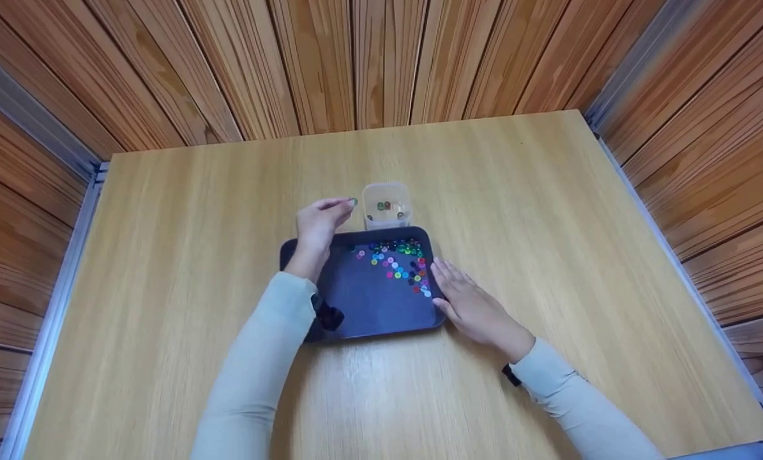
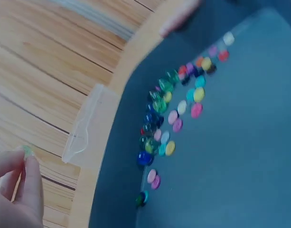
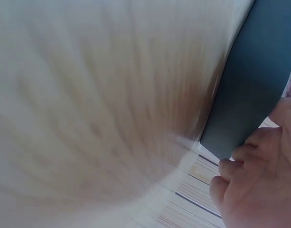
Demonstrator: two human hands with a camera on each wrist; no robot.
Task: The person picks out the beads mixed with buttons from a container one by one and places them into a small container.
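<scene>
My left hand (image 1: 317,225) is raised over the far left part of a dark blue tray (image 1: 375,313). Between thumb and fingertips it pinches a green glass marble (image 2: 26,151), just left of a clear plastic container (image 1: 387,224). A few marbles (image 1: 384,206) lie inside that container. Colourful buttons (image 2: 196,110) and shiny glass marbles (image 2: 145,158) are strewn along the tray's far and right sides. My right hand (image 1: 477,311) rests against the tray's right wall with fingers extended; the right wrist view shows its fingertips touching the outer side.
The tray and container stand on a light wooden table (image 1: 547,223), the container right behind the tray's far rim. Wood-panelled walls (image 1: 381,64) with grey metal framing (image 1: 55,275) enclose the table at the back and sides.
</scene>
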